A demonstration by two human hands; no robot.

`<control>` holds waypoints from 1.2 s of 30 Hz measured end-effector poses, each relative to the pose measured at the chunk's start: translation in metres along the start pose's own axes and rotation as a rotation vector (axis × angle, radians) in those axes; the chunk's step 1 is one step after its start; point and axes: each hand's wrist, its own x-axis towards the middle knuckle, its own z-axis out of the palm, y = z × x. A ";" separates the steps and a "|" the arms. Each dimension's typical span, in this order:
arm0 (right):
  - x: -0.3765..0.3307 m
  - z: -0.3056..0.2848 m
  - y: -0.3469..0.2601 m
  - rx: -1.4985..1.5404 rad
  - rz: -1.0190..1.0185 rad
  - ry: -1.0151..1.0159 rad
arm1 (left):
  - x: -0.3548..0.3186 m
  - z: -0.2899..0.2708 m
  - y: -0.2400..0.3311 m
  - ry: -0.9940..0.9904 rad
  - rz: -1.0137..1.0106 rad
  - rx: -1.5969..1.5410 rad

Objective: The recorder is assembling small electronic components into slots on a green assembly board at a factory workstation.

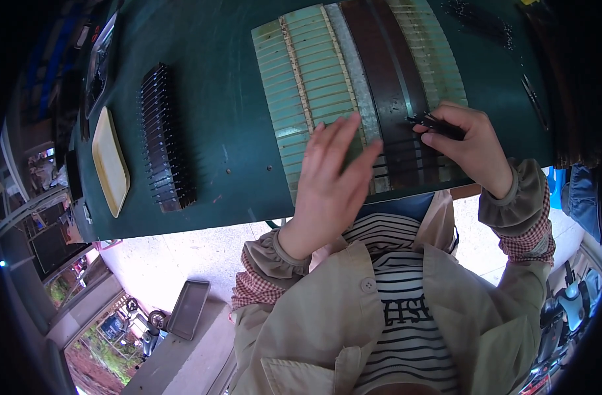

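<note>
My right hand [475, 138] pinches a small bunch of thin black strips [442, 125] with pale tips. It holds them over the dark brown band [390, 79] of a pale green slotted board [314, 66]. Just left of that band, my left hand [330, 174] hovers over or rests on the board's near part, its fingers spread and nothing in them. I cannot tell whether its fingertips touch the board. Narrow beige ridges and a grey metal-like strip run along the board, with evenly spaced cross lines between them. The strips' exact kind is too small to make out.
On the green table [215, 99], a long row of black pieces with shiny pins [166, 138] lies to the left, beside a shallow cream tray [110, 161]. More thin black pieces [482, 23] lie at the far right, with a slim metal tool [534, 102] near the right edge.
</note>
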 end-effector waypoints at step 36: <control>0.010 -0.018 -0.008 0.009 0.063 -0.123 | 0.018 0.000 -0.006 0.063 -0.074 -0.260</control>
